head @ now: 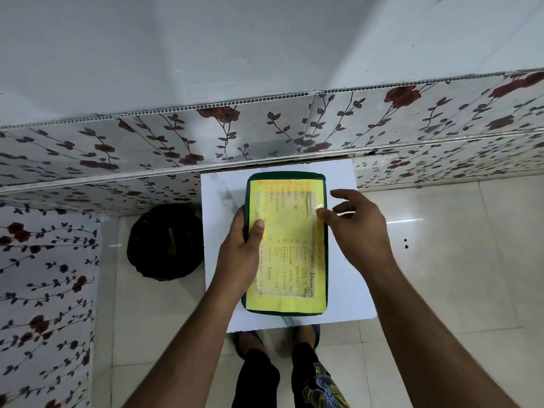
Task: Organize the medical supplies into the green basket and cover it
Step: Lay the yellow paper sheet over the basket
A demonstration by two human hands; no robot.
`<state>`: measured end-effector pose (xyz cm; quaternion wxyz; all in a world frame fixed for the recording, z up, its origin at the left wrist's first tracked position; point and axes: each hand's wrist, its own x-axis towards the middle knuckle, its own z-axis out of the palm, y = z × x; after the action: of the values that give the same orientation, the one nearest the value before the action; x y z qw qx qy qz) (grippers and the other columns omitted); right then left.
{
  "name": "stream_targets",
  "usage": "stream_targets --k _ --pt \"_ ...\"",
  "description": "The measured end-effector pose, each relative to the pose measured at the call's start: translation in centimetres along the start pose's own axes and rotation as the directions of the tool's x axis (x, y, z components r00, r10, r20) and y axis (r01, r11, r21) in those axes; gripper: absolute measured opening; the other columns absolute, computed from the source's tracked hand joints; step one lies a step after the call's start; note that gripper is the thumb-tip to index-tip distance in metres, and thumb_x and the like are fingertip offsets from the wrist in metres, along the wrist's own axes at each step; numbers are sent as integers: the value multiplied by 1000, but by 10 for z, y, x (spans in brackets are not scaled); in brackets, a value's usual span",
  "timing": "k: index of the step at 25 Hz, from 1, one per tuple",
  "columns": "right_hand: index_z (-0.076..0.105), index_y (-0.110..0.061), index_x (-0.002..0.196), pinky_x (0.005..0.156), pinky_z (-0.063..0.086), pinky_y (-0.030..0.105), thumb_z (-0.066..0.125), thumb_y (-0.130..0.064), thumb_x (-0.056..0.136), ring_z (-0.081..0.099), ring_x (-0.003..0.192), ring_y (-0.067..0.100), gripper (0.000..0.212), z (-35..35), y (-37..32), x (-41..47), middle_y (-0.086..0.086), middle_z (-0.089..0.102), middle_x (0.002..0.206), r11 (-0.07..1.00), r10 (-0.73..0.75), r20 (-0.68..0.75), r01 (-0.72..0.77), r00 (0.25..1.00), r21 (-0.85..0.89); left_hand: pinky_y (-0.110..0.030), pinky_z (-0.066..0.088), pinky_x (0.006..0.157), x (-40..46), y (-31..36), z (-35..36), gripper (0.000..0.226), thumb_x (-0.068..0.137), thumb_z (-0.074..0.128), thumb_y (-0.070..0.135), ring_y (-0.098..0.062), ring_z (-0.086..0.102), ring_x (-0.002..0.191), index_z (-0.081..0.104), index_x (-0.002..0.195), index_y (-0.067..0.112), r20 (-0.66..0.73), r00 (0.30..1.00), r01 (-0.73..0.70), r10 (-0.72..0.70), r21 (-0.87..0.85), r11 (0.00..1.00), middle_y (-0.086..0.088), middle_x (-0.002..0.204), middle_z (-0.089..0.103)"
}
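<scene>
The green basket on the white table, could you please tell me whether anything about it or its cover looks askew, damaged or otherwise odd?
Nothing serious stands out. The green basket sits squarely on the white table, and the yellow handwritten sheet covers its top evenly. Only the tape near the right hand looks wrinkled. The left hand grips the basket's left edge.

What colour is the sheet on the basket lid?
Yellow sheet, with handwriting, in the head view.

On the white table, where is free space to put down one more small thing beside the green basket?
The white table is bare right of the green basket, from the right hand to the near edge. A bare patch lies at the far left corner. The near strip is narrow. The left side is crowded by the left hand.
</scene>
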<state>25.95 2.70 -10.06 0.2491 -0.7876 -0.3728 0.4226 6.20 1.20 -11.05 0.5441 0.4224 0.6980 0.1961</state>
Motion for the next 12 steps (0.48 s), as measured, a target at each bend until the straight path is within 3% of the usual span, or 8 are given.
stream_targets --k 1,3,5,9,12 --pt "59 -30 129 61 48 20 66 -37 90 63 86 4 40 3 4 -2 -7 65 107 999 15 33 -17 999 41 -12 47 65 0 -1 2 45 99 39 49 3 62 97 33 144 45 5 1000 -17 17 8 1000 19 121 62" --pt "60 -29 133 76 57 34 54 -38 97 66 99 15 37 11 10 -8 -5 67 117 988 49 110 -64 993 140 -21 49 73 0 -1 6 56 98 36 52 -9 63 103 19 151 42 19 998 -56 55 32 998 14 131 57" --pt "64 -30 130 89 56 48 50 -36 99 66 105 20 34 16 14 -10 -6 70 120 980 65 103 -83 993 183 -18 48 73 0 1 9 63 94 34 56 -9 61 105 13 152 39 46 994 -98 96 37 995 14 134 52" --pt "67 -28 125 90 56 50 51 -29 100 67 102 18 30 15 19 -4 -8 73 112 979 48 94 -66 994 194 -6 47 59 2 -1 7 42 92 35 59 10 64 88 31 132 47 58 994 -92 92 3 996 24 118 60" --pt "70 -33 117 91 56 47 51 -30 99 68 99 13 26 14 14 4 -12 74 107 963 58 156 -96 986 251 -5 44 55 20 5 -4 36 93 42 60 6 66 84 48 120 37 -87 996 -39 31 -91 995 17 106 66"
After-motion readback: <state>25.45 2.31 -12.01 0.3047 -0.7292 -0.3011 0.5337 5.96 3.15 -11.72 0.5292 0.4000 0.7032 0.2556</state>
